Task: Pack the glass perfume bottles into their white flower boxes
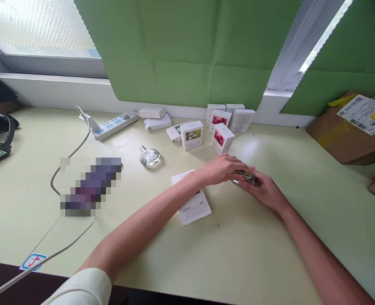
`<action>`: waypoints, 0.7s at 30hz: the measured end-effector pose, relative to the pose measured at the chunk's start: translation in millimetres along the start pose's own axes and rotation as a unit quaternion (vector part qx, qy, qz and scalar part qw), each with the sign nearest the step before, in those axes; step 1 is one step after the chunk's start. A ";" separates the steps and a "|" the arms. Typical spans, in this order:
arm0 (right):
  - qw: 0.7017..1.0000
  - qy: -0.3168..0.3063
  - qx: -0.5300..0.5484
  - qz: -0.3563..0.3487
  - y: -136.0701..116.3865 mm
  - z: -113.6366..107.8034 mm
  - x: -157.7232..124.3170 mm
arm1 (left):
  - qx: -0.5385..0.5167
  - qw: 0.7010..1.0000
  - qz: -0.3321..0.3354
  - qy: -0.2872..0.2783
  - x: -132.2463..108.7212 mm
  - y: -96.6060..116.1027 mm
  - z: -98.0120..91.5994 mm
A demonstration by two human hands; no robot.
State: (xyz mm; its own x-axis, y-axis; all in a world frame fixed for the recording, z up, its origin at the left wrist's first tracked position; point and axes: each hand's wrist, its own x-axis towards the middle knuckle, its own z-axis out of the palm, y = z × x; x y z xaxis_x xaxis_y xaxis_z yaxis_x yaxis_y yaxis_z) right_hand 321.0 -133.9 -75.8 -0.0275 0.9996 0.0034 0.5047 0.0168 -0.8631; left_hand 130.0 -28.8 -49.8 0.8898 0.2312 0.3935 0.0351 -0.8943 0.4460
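My left hand point(221, 170) reaches across to the right, its fingers bent over the top of a small shiny metallic object point(247, 176) with gold and dark parts. From the right, my right hand point(265, 189) grips the same object, thumb and fingers around it. The hands hide much of the object, so its kind cannot be made out. Beneath my left forearm lies a flat white printed carton point(195, 210), partly covered. Just beyond my hands stands a small white box with a red flower picture point(222, 140).
Behind are a white box with a white-flower picture point(192, 135), several more small boxes point(242, 121) and a glass perfume bottle point(150, 158) on its side. A power strip point(116, 126), a cable point(70, 245) and a blurred-out dark thing point(94, 186) lie left. A cardboard box point(349, 135) sits right.
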 end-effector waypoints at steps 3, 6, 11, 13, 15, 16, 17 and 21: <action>1.000 0.000 -0.003 -0.001 -0.6 -0.1 -0.3 | -0.002 1.000 0.003 0.006 -0.1 -0.5 0.3; 1.000 0.004 -0.015 0.002 -0.9 -0.2 -0.3 | 0.001 1.000 0.005 0.005 0.1 0.5 -0.7; 1.000 0.002 0.005 0.003 1.9 -0.1 0.9 | 0.003 1.000 -0.009 -0.015 1.7 4.9 -4.0; 1.000 0.005 0.008 0.002 3.0 -0.5 1.2 | 0.002 1.000 -0.008 -0.017 2.0 6.0 -4.7; 1.000 0.007 0.002 0.001 3.8 -1.0 1.1 | -0.001 1.000 -0.006 -0.011 1.8 7.0 -5.8; 1.000 0.007 -0.003 0.003 4.1 -1.3 1.0 | -0.003 1.000 -0.006 -0.006 1.6 7.5 -6.9; 1.000 0.007 -0.009 0.006 4.6 -1.5 0.9 | -0.004 1.000 -0.007 -0.001 1.3 8.3 -8.6; 1.000 0.007 -0.010 0.008 8.0 -1.2 0.6 | -0.015 0.999 -0.033 0.024 1.1 13.2 -19.8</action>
State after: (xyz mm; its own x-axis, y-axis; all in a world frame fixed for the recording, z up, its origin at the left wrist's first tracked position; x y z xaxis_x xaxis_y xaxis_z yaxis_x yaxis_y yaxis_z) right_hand 326.1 -133.1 -82.1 -0.0078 1.0000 -0.0027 0.5225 0.0018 -0.8527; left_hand 122.5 -32.8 -27.6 0.8627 0.3085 0.4008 0.0784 -0.8644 0.4967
